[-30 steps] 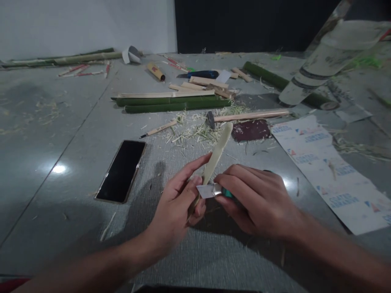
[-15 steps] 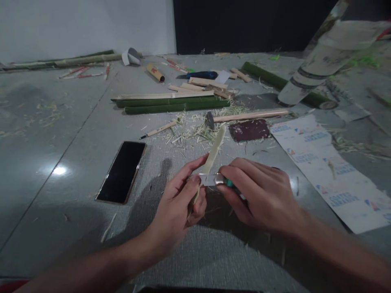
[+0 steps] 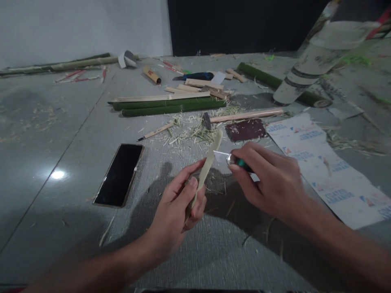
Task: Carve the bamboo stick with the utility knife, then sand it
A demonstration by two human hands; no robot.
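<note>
My left hand [image 3: 180, 199] is closed round the lower part of a pale, flat bamboo strip [image 3: 208, 162], its thumb pressed on the face. The strip's rounded end points up and away from me. In my right hand [image 3: 269, 177] is a utility knife [image 3: 241, 163] with a green handle, the fingers wrapped round it. Its bare blade points left, and the tip is at or very near the strip's right edge; I cannot tell if they touch. Beyond the strip lie a heap of thin shavings [image 3: 195, 133] and a hammer [image 3: 247, 115] with a wooden handle.
A phone [image 3: 119, 175] lies at left, near a thin carving tool [image 3: 155, 132]. Green bamboo pieces [image 3: 174, 106] and a dark red sandpaper-like sheet [image 3: 246, 130] are farther back. Printed white paper [image 3: 330, 167] covers the right side. Another person's trouser leg [image 3: 311, 65] stands behind.
My right hand has moved the knife up and away along the strip, off my left thumb toward the strip's far end. My left hand keeps its hold. The view has shifted slightly.
</note>
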